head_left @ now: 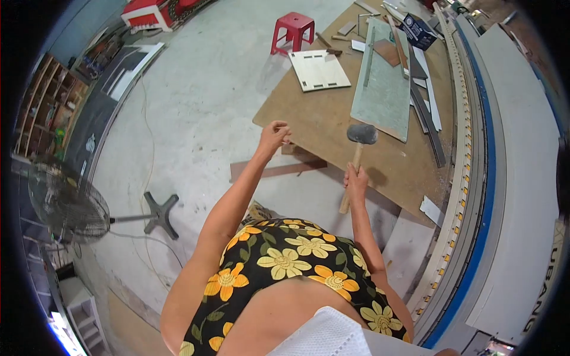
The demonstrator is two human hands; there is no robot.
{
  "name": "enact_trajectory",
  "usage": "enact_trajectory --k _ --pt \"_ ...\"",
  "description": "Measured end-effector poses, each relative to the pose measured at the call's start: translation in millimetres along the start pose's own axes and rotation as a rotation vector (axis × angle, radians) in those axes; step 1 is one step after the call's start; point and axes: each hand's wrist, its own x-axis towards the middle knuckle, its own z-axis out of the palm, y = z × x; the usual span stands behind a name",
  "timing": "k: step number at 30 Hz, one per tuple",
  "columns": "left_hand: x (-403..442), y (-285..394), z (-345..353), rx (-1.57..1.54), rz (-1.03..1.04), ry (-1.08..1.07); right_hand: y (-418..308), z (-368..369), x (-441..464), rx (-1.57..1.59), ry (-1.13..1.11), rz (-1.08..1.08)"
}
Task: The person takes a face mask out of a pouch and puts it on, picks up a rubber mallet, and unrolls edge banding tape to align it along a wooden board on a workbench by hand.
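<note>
My right hand [356, 181] is wrapped round the wooden handle of a rubber mallet [362, 134]. The mallet's dark head points away from me, over the near edge of a brown board-topped table [320, 121]. To the left, my left hand [275, 136] hovers by the table's left edge, its fingers loosely bent and apart, with nothing visible in them. Beyond it on the table lies a pale square panel [319, 70] with dark slots near its corners. A long greenish-grey panel [380, 83] lies to its right.
Dark strips [424, 121], offcuts and a dark box [418, 31] crowd the table's far right. A long machine rail with a blue strip [488, 178] runs along the right. A red stool [294, 31] stands behind the table. At left is a floor fan [68, 199]; a brown plank [279, 170] lies below the table edge.
</note>
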Motion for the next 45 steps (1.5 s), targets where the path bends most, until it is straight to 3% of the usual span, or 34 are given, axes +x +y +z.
enact_trajectory --k 8,23,36,45 --pt "52 38 -144 -0.030 -0.031 0.082 -35 159 44 0.171 -0.084 -0.010" --pt "154 112 -314 0.009 0.003 0.249 -82 393 180 0.297 -0.124 0.001" --pt "415 149 -425 0.002 -0.098 0.208 -126 552 381 0.299 -0.020 0.043" --pt "581 150 -437 -0.007 -0.176 0.045 -149 632 466 0.231 -0.037 0.052"
